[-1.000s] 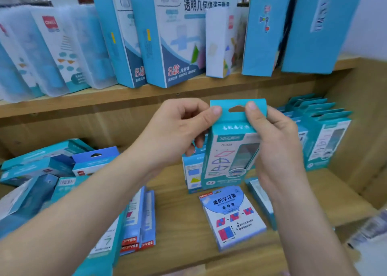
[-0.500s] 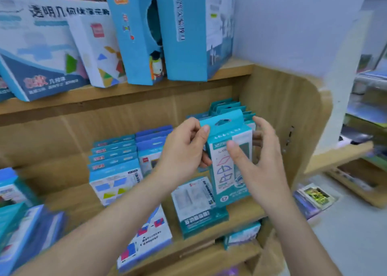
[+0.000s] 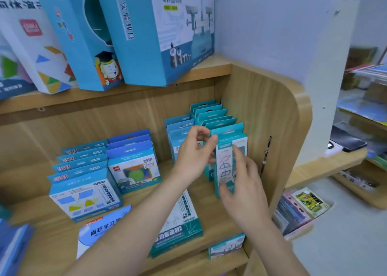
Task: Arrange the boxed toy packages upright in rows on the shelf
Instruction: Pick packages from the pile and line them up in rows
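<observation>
A teal boxed toy package (image 3: 228,144) with line drawings on its front stands upright at the front of the rightmost row of teal boxes (image 3: 209,112), close to the wooden side panel (image 3: 276,125). My left hand (image 3: 192,158) pinches its upper left edge between thumb and fingers. My right hand (image 3: 243,183) holds its lower part, with the index finger lying up the front and the thumb at the bottom left corner. The box's base is hidden behind my right hand. The wooden shelf (image 3: 207,202) carries further upright rows to the left.
Left of the teal rows stand a second teal row (image 3: 179,127), a blue row (image 3: 132,150) and a light blue row (image 3: 83,183). A teal box (image 3: 182,227) and a blue-white box (image 3: 98,231) lie flat in front. Large boxes (image 3: 155,34) fill the upper shelf.
The view has swung right and nearer to the shelf. Both hands have carried the teal box down and back until it stands at the front of the rightmost row.
</observation>
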Demonstrator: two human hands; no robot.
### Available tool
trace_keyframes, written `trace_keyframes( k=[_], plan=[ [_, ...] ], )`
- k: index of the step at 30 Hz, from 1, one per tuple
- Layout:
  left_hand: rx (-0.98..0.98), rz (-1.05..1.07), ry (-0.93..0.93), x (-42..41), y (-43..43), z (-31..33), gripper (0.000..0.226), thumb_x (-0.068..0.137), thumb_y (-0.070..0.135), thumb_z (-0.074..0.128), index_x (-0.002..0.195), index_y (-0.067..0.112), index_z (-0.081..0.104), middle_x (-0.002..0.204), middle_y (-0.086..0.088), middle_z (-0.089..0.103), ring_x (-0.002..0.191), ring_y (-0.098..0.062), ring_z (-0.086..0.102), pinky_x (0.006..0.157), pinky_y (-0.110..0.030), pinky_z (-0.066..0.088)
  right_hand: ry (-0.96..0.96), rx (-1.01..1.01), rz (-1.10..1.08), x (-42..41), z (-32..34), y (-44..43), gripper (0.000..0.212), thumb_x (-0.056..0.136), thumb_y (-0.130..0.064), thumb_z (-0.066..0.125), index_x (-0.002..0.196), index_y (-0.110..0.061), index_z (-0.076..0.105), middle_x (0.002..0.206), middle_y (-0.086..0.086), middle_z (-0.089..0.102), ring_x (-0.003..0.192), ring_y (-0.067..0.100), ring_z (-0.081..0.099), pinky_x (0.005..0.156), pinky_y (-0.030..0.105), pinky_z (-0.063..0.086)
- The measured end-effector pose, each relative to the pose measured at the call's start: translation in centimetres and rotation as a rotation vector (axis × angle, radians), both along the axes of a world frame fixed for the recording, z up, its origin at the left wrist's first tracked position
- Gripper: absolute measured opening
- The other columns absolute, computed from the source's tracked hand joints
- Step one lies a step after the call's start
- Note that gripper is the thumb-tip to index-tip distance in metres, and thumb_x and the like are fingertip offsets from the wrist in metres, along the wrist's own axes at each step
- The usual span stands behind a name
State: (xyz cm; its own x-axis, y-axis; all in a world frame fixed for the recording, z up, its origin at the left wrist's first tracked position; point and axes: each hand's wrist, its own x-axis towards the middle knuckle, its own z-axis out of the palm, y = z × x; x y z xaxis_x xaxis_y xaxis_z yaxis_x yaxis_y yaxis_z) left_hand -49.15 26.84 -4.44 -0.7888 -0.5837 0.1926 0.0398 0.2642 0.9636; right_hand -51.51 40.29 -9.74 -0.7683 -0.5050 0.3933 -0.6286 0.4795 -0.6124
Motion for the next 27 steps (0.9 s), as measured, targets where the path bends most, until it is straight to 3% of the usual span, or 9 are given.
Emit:
trace_keyframes(
  k=[2, 4, 7, 10, 13, 18, 23, 27],
  plan=[
    [-0.036, -0.008, -0.066, 0.3, -0.2, -0.6, 0.031, 0.083, 0.024, 0.07, 0.104, 0.028, 0.047, 0.101, 0.002, 0.057, 0.081, -0.017, 0.066, 0.065, -0.038, 0.06, 0.033, 0.003, 0.0, -0.5, 0.3, -0.3, 0.089, 0.083, -0.023, 0.064, 0.145, -0.038, 0.001, 0.143, 0.004, 0.028, 0.125, 0.025, 0.044, 0.093, 0.04, 0.05],
    [-0.164, -0.008, -0.165, 0.3, -0.1, -1.7, 0.045, 0.078, 0.021, 0.076, 0.109, 0.029, 0.044, 0.104, 0.007, 0.056, 0.078, -0.014, 0.066, 0.065, -0.031, 0.058, 0.061, 0.011, -0.009, -1.0, 0.7, -0.7, 0.085, 0.084, -0.022, 0.063, 0.146, -0.035, 0.005, 0.147, 0.007, 0.022, 0.122, 0.028, 0.048, 0.087, 0.038, 0.053],
    [-0.317, 0.051, -0.17, -0.5, -0.1, -2.9, 0.049, 0.076, 0.017, 0.077, 0.109, 0.028, 0.042, 0.107, 0.003, 0.057, 0.077, -0.013, 0.065, 0.06, -0.018, 0.051, 0.099, 0.058, -0.017, -1.6, 1.2, -1.3, 0.077, 0.089, -0.025, 0.059, 0.147, -0.034, 0.008, 0.155, 0.008, 0.01, 0.117, 0.029, 0.053, 0.082, 0.037, 0.054],
    [-0.462, 0.129, -0.161, -1.0, -0.2, -3.5, 0.053, 0.075, 0.02, 0.078, 0.111, 0.029, 0.039, 0.114, 0.003, 0.057, 0.09, -0.017, 0.063, 0.074, -0.029, 0.054, 0.127, 0.14, -0.019, -2.1, 1.6, -1.8, 0.071, 0.092, -0.027, 0.054, 0.149, -0.031, 0.011, 0.157, 0.009, 0.005, 0.112, 0.03, 0.056, 0.081, 0.036, 0.053],
    [-0.505, 0.145, -0.144, -0.8, -0.1, -3.7, 0.059, 0.078, 0.022, 0.075, 0.115, 0.034, 0.031, 0.121, 0.004, 0.057, 0.097, -0.015, 0.063, 0.078, -0.034, 0.056, 0.133, 0.205, -0.027, -2.3, 1.9, -2.0, 0.071, 0.092, -0.029, 0.053, 0.149, -0.029, 0.01, 0.157, 0.009, 0.002, 0.113, 0.029, 0.055, 0.082, 0.034, 0.052],
    [-0.739, 0.144, -0.165, -0.7, -0.3, -3.9, 0.06, 0.082, 0.024, 0.071, 0.129, 0.019, 0.033, 0.127, -0.003, 0.053, 0.099, -0.022, 0.062, 0.079, -0.042, 0.053, 0.151, 0.214, -0.031, -2.7, 2.2, -1.8, 0.071, 0.09, -0.029, 0.055, 0.148, -0.027, 0.015, 0.155, 0.008, 0.007, 0.112, 0.028, 0.055, 0.08, 0.034, 0.052],
    [-0.687, 0.162, -0.174, 1.3, -0.8, -2.9, 0.062, 0.079, 0.026, 0.073, 0.128, 0.024, 0.036, 0.122, 0.003, 0.053, 0.094, -0.016, 0.062, 0.078, -0.034, 0.05, 0.177, 0.142, 0.034, -2.7, 2.5, -0.8, 0.072, 0.087, -0.024, 0.059, 0.147, -0.027, 0.019, 0.153, 0.008, 0.017, 0.115, 0.03, 0.053, 0.079, 0.038, 0.053],
    [-0.633, 0.251, -0.183, 6.3, -2.2, -1.9, 0.042, 0.079, 0.017, 0.073, 0.114, 0.026, 0.051, 0.109, 0.009, 0.056, 0.078, -0.005, 0.062, 0.076, -0.027, 0.047, 0.187, 0.055, 0.074, -2.0, 2.4, 0.1, 0.068, 0.086, -0.02, 0.061, 0.145, -0.027, 0.028, 0.152, 0.005, 0.023, 0.122, 0.02, 0.042, 0.084, 0.037, 0.05]
  ],
)
